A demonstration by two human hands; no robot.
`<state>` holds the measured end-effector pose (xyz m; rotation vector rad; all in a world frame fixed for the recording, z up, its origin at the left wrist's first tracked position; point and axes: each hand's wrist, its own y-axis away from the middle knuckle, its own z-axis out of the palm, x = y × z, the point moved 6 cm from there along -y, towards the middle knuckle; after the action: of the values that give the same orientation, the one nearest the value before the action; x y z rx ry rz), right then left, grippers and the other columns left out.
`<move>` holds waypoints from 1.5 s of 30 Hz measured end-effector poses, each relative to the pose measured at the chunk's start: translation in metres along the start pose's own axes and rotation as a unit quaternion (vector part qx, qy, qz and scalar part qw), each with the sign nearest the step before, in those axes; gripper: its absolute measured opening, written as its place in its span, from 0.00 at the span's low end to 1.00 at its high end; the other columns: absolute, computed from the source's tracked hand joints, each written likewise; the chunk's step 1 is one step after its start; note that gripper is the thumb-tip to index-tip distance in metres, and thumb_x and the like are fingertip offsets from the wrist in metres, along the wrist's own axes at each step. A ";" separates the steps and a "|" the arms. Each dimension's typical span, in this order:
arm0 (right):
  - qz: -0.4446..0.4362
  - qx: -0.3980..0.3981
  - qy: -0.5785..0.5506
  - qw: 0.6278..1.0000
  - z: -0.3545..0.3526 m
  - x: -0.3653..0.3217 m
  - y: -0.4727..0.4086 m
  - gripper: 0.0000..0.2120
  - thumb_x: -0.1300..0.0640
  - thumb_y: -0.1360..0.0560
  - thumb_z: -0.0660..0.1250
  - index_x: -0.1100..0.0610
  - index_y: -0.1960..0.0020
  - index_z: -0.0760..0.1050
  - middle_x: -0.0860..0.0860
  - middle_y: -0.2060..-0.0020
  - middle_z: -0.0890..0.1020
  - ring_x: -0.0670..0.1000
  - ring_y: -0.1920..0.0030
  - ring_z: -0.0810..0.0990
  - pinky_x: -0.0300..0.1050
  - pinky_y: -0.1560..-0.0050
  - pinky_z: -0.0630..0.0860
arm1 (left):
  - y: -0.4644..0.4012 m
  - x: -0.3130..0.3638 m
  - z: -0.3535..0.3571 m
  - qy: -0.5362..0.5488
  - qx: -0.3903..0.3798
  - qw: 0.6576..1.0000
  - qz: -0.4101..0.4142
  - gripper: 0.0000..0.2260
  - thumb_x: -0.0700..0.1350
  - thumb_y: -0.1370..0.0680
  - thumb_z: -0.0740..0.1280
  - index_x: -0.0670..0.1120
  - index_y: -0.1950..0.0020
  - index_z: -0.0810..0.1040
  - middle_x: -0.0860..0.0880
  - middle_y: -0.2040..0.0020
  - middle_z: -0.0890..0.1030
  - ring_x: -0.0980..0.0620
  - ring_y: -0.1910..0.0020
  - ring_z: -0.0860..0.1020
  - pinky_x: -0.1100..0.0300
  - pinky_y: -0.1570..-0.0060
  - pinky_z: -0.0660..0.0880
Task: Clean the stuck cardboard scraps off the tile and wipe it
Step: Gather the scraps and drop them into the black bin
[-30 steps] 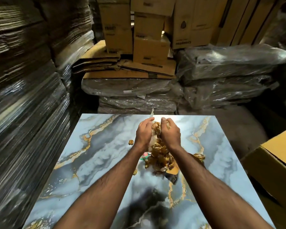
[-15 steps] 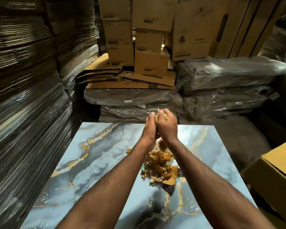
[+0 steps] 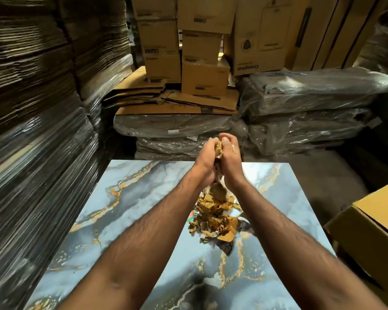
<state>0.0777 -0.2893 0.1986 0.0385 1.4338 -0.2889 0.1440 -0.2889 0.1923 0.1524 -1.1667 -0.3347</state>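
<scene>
grip: a wad of scraps is clenched between left hand and right hand, raised over the tile's far edge | target: scrap pile lies on the tile, just nearer than the hands, equally reachable by both; long axis runs near-to-far

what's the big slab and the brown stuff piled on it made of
Tile: likely glazed ceramic or porcelain with a printed blue-grey marble pattern and gold veins; its gloss reflects light. Scraps: torn brown cardboard, matte, with ragged, crumpled edges.
</scene>
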 end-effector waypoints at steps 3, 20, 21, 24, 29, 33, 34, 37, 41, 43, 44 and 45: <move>-0.019 -0.010 -0.001 1.000 0.007 -0.002 0.003 0.08 0.52 0.19 0.61 0.51 0.43 0.76 0.51 0.51 0.82 0.49 0.49 0.82 0.46 0.51 0.79 | 0.002 0.004 0.000 0.014 -0.008 1.000 0.011 0.20 0.56 0.17 0.55 0.46 0.53 0.81 0.47 0.57 0.83 0.50 0.51 0.81 0.51 0.42 0.76; 0.044 0.005 -0.144 0.989 -0.003 -0.032 -0.020 0.07 0.61 0.22 0.68 0.58 0.56 0.71 0.52 0.72 0.75 0.52 0.74 0.75 0.44 0.73 0.75 | 0.010 0.001 -0.066 -0.401 -0.023 0.905 0.142 0.49 0.82 0.39 0.53 0.65 0.23 0.43 0.48 0.19 0.42 0.44 0.21 0.42 0.33 0.26 0.46; 0.059 0.006 -0.177 0.982 -0.003 -0.036 -0.023 0.06 0.61 0.22 0.68 0.59 0.54 0.71 0.53 0.72 0.75 0.51 0.75 0.75 0.44 0.74 0.75 | 0.015 -0.012 -0.070 -0.433 -0.036 0.890 0.138 0.51 0.80 0.39 0.59 0.67 0.25 0.37 0.46 0.20 0.39 0.42 0.21 0.43 0.33 0.26 0.49; 0.103 0.035 -0.247 0.963 -0.001 -0.039 -0.035 0.06 0.60 0.22 0.68 0.60 0.51 0.71 0.55 0.69 0.75 0.51 0.75 0.75 0.43 0.75 0.75 | 0.026 -0.040 -0.066 -0.309 -0.069 0.943 0.103 0.48 0.64 0.26 0.68 0.66 0.26 0.30 0.48 0.20 0.37 0.44 0.22 0.50 0.46 0.30 0.68; 0.128 0.085 -0.264 0.952 -0.004 -0.020 -0.039 0.14 0.57 0.24 0.70 0.61 0.42 0.73 0.57 0.62 0.79 0.53 0.69 0.79 0.47 0.66 0.80 | 0.018 -0.037 -0.030 0.155 -0.084 0.984 0.000 0.18 0.50 0.18 0.59 0.43 0.32 0.72 0.43 0.28 0.71 0.40 0.32 0.73 0.34 0.36 0.70; 0.084 0.080 -0.216 0.969 -0.013 -0.010 -0.029 0.05 0.61 0.23 0.68 0.57 0.47 0.79 0.54 0.58 0.83 0.52 0.59 0.82 0.49 0.58 0.81 | 0.013 0.001 -0.020 0.244 -0.034 0.969 0.018 0.18 0.50 0.26 0.57 0.42 0.46 0.80 0.39 0.46 0.80 0.38 0.44 0.77 0.37 0.40 0.71; 0.074 0.072 -0.189 0.977 -0.015 -0.009 -0.025 0.05 0.62 0.23 0.68 0.56 0.49 0.80 0.53 0.58 0.83 0.51 0.59 0.82 0.47 0.59 0.81 | 0.011 0.008 -0.021 0.240 -0.023 0.970 0.016 0.21 0.55 0.25 0.57 0.43 0.43 0.80 0.38 0.46 0.80 0.38 0.44 0.76 0.37 0.41 0.70; 0.052 0.039 -0.078 0.995 -0.014 0.000 -0.014 0.05 0.60 0.23 0.65 0.58 0.53 0.80 0.55 0.60 0.82 0.54 0.58 0.82 0.46 0.63 0.79 | 0.005 0.014 -0.019 0.204 0.028 0.978 -0.035 0.34 0.71 0.27 0.57 0.45 0.38 0.79 0.38 0.43 0.82 0.37 0.42 0.78 0.35 0.44 0.73; 0.034 0.064 -0.032 0.997 -0.011 0.004 -0.012 0.09 0.53 0.25 0.64 0.53 0.61 0.78 0.55 0.63 0.79 0.56 0.59 0.79 0.50 0.64 0.76 | 0.005 0.014 -0.010 0.122 0.132 0.984 -0.010 0.25 0.65 0.21 0.59 0.45 0.44 0.78 0.41 0.48 0.83 0.43 0.50 0.81 0.46 0.53 0.79; 0.054 0.056 -0.062 0.995 -0.006 0.011 -0.013 0.18 0.38 0.26 0.64 0.53 0.55 0.79 0.58 0.55 0.81 0.56 0.54 0.82 0.57 0.57 0.81 | 0.006 0.014 -0.006 0.081 0.150 0.985 0.042 0.14 0.56 0.18 0.60 0.46 0.42 0.74 0.40 0.46 0.81 0.45 0.51 0.82 0.47 0.54 0.81; 0.090 0.038 -0.107 0.989 -0.003 0.017 -0.012 0.29 0.29 0.29 0.63 0.55 0.47 0.78 0.60 0.48 0.81 0.57 0.49 0.83 0.59 0.52 0.81 | 0.007 0.013 -0.003 0.071 0.142 0.985 0.064 0.11 0.53 0.17 0.60 0.48 0.40 0.73 0.41 0.44 0.81 0.45 0.50 0.82 0.47 0.52 0.81; 0.119 0.017 -0.152 0.981 0.002 0.021 -0.009 0.40 0.24 0.32 0.61 0.57 0.39 0.75 0.61 0.44 0.82 0.57 0.46 0.84 0.57 0.49 0.81 | 0.012 0.012 0.000 0.068 0.128 0.986 0.083 0.10 0.50 0.17 0.61 0.50 0.38 0.73 0.42 0.42 0.80 0.45 0.47 0.82 0.48 0.48 0.81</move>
<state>0.0795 -0.3023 0.1793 0.1852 1.1064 -0.1143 0.1502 -0.2818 0.2058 0.2967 -1.0748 -0.0259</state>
